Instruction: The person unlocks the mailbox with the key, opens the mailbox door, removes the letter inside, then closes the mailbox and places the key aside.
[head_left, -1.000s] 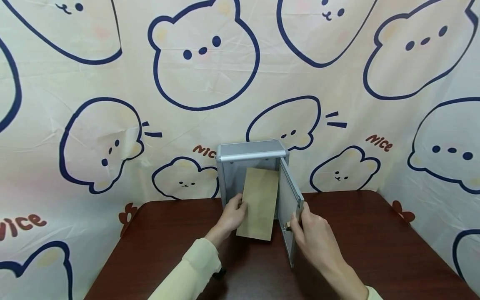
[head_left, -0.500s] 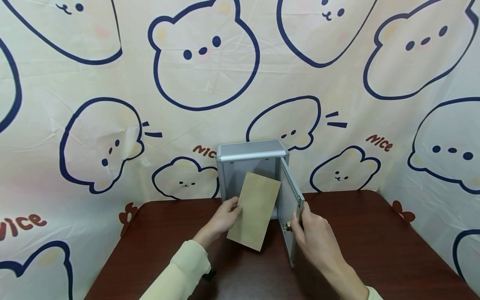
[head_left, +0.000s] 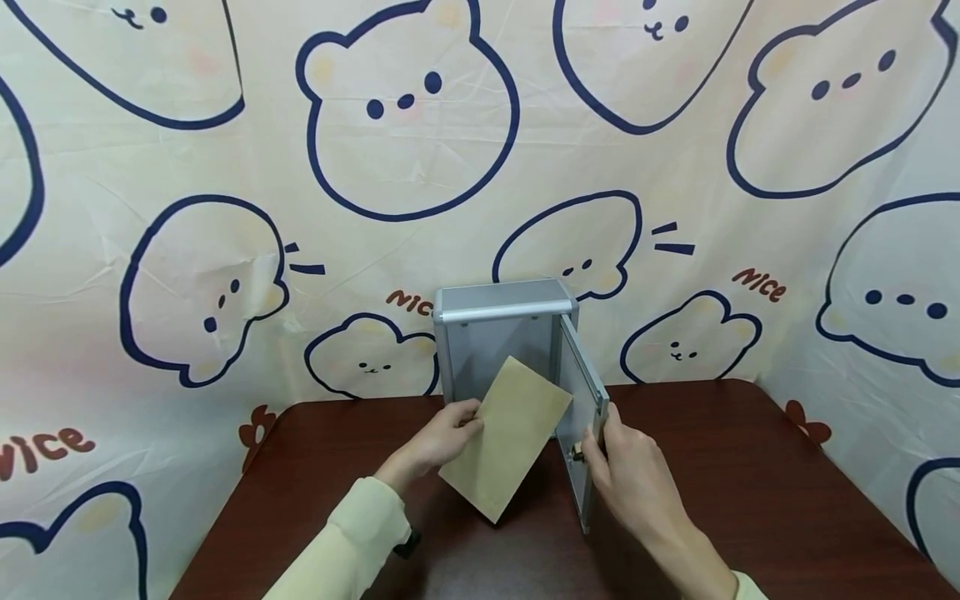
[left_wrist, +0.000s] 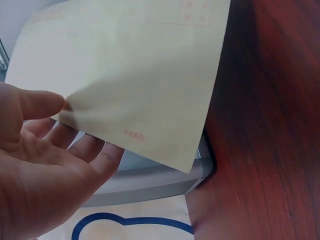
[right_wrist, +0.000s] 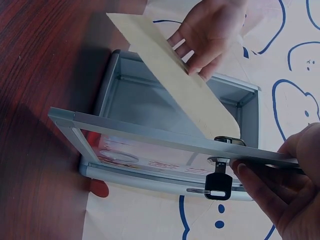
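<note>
My left hand [head_left: 442, 435] pinches a tan paper envelope [head_left: 513, 433] by its long edge, thumb on the printed face and fingers behind it, as the left wrist view shows. The envelope tilts in front of a grey metal box [head_left: 498, 302] whose door [head_left: 581, 417] stands swung out to the right. With my right hand [head_left: 637, 479] I grip that door's outer edge. In the right wrist view a black-headed key [right_wrist: 218, 186] sits in the door's lock, and the box interior [right_wrist: 145, 97] behind the envelope shows bare grey walls.
The box stands at the back of a dark red-brown wooden table [head_left: 337, 467]. Behind it hangs a pale cloth [head_left: 405, 167] printed with blue-outlined bear faces. A dark object [head_left: 407, 543] shows under my left sleeve.
The envelope has come out of the box toward me and to the left, its top leaning further right. My left hand has moved left with it; the right hand and door have stayed put.
</note>
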